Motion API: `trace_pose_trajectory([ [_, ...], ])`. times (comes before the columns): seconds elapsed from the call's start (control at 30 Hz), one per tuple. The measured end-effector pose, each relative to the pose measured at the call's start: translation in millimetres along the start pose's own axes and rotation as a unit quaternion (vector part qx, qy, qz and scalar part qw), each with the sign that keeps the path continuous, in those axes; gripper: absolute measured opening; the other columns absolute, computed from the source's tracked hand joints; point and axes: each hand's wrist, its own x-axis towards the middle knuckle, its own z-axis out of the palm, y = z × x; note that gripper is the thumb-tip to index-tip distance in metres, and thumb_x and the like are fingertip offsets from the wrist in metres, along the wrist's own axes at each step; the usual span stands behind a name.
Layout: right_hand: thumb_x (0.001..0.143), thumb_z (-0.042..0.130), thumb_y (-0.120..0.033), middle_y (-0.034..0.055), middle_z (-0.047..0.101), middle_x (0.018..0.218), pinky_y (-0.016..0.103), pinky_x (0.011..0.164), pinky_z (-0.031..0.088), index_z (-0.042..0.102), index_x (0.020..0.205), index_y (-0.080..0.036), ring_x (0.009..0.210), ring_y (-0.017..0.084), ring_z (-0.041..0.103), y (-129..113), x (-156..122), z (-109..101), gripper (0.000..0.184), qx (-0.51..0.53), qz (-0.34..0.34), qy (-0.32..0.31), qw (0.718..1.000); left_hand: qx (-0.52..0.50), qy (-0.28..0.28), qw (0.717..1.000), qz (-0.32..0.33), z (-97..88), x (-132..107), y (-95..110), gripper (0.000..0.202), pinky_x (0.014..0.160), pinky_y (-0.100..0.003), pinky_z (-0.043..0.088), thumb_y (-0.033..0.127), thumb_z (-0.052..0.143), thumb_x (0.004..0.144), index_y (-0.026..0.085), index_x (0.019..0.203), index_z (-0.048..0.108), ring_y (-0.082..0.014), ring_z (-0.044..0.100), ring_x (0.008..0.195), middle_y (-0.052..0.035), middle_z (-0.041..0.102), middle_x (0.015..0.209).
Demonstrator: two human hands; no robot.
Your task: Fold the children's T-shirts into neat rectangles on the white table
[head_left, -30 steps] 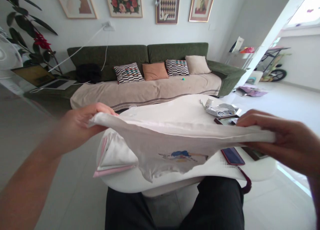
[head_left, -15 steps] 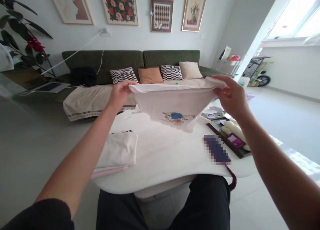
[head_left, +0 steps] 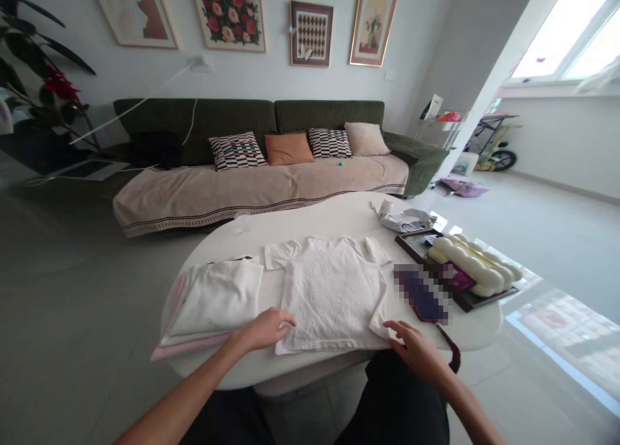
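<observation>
A white short-sleeved T-shirt (head_left: 334,296) lies spread flat on the white oval table (head_left: 314,219), its sleeves out to the far side and its hem towards me. No print shows on its upper side. My left hand (head_left: 266,329) rests flat on the shirt's near left part, holding nothing. My right hand (head_left: 414,348) touches the near right corner of the hem with its fingertips, not gripping it. To the left of the shirt sits a folded white garment (head_left: 217,300) on a pink cloth (head_left: 188,345).
To the right are a pixelated phone (head_left: 421,293) with a dark red strap, a dark tray (head_left: 465,296) bearing a bumpy cream object, and a crumpled foil packet (head_left: 402,220). A beige-covered green sofa (head_left: 261,186) stands behind. My dark trousers (head_left: 397,400) show below the table edge.
The shirt, held up by both hands with its print showing, now lies flat on the table, print hidden. Both hands have come down onto it and let go.
</observation>
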Motion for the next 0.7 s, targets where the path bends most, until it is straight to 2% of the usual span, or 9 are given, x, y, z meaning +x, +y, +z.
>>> trace_pose_trajectory([
  [0.07, 0.081, 0.037, -0.031, 0.0096, 0.058, 0.109, 0.036, 0.083, 0.046, 0.057, 0.108, -0.023, 0.097, 0.023, 0.058, -8, 11, 4, 0.034, -0.008, 0.002, 0.040, 0.999, 0.021, 0.059, 0.998, 0.021, 10.4, 16, 4, 0.033, 0.089, -0.029, 0.040, 0.019, 0.046, 0.073, 0.023, 0.099, 0.067, -0.0212, 0.058, 0.098, -0.0035, 0.065, 0.104],
  [0.13, 0.083, 0.036, -0.030, 0.0113, 0.054, 0.117, 0.037, 0.092, 0.041, 0.056, 0.110, -0.019, 0.108, 0.023, 0.051, -21, 25, 10, 0.036, -0.022, -0.011, 0.065, 0.998, 0.049, 0.088, 0.994, 0.039, 18.8, 36, 8, 0.035, 0.095, -0.030, 0.036, 0.020, 0.046, 0.075, 0.020, 0.107, 0.063, -0.0212, 0.052, 0.108, -0.0067, 0.060, 0.115],
  [0.23, 0.081, 0.041, -0.025, 0.0121, 0.049, 0.125, 0.038, 0.100, 0.033, 0.055, 0.114, -0.016, 0.121, 0.024, 0.040, -35, 41, 27, 0.037, -0.038, -0.031, 0.039, 0.998, 0.109, 0.097, 0.989, 0.023, 18.5, 58, 1, 0.035, 0.095, -0.032, 0.035, 0.019, 0.048, 0.075, 0.018, 0.106, 0.063, -0.0221, 0.050, 0.109, -0.0096, 0.058, 0.116],
  [0.33, 0.077, 0.044, -0.018, 0.0114, 0.050, 0.125, 0.038, 0.101, 0.031, 0.055, 0.115, -0.016, 0.123, 0.023, 0.037, -33, 45, 42, 0.040, -0.033, -0.026, 0.001, 0.999, 0.188, 0.167, 0.966, -0.056, -13.3, 59, -28, 0.032, 0.092, -0.031, 0.037, 0.018, 0.042, 0.079, 0.018, 0.103, 0.063, -0.0217, 0.052, 0.103, -0.0094, 0.061, 0.107],
  [0.43, 0.075, 0.043, -0.015, 0.0118, 0.049, 0.127, 0.036, 0.103, 0.030, 0.053, 0.117, -0.013, 0.125, 0.021, 0.036, -24, 43, 48, 0.043, -0.020, -0.036, -0.001, 0.999, 0.287, 0.256, 0.908, -0.167, -68.6, 43, -69, 0.034, 0.091, -0.032, 0.035, 0.018, 0.040, 0.079, 0.017, 0.105, 0.061, -0.0239, 0.050, 0.104, -0.0114, 0.059, 0.108],
  [0.5, 0.075, 0.042, -0.014, 0.0121, 0.048, 0.127, 0.035, 0.103, 0.030, 0.053, 0.117, -0.011, 0.124, 0.021, 0.036, -20, 42, 48, 0.044, -0.018, -0.043, 0.006, 0.999, 0.340, 0.258, 0.875, -0.227, -101.3, 29, -93, 0.036, 0.088, -0.034, 0.036, 0.016, 0.042, 0.076, 0.015, 0.108, 0.060, -0.0264, 0.050, 0.102, -0.0132, 0.058, 0.111],
  [0.57, 0.075, 0.041, -0.014, 0.0124, 0.049, 0.126, 0.035, 0.103, 0.031, 0.053, 0.116, -0.010, 0.124, 0.021, 0.037, -20, 43, 49, 0.043, -0.020, -0.040, 0.013, 0.999, 0.357, 0.240, 0.867, -0.251, -121.2, 19, -109, 0.034, 0.083, -0.035, 0.038, 0.017, 0.045, 0.074, 0.015, 0.104, 0.062, -0.0282, 0.052, 0.098, -0.0136, 0.060, 0.107],
  [0.63, 0.075, 0.041, -0.014, 0.0126, 0.050, 0.125, 0.036, 0.102, 0.031, 0.054, 0.115, -0.010, 0.123, 0.022, 0.037, -21, 43, 49, 0.042, -0.021, -0.037, 0.017, 0.999, 0.358, 0.212, 0.872, -0.257, -128.8, 12, -115, 0.028, 0.078, -0.035, 0.040, 0.020, 0.047, 0.073, 0.018, 0.095, 0.065, -0.0287, 0.054, 0.093, -0.0118, 0.064, 0.098],
  [0.7, 0.075, 0.040, -0.014, 0.0121, 0.051, 0.125, 0.036, 0.102, 0.032, 0.054, 0.115, -0.010, 0.122, 0.022, 0.038, -20, 44, 50, 0.042, -0.016, -0.039, 0.017, 0.999, 0.364, 0.197, 0.877, -0.245, -131.8, 5, -109, 0.024, 0.076, -0.034, 0.042, 0.023, 0.047, 0.074, 0.019, 0.089, 0.065, -0.0280, 0.055, 0.091, -0.0097, 0.065, 0.091],
])
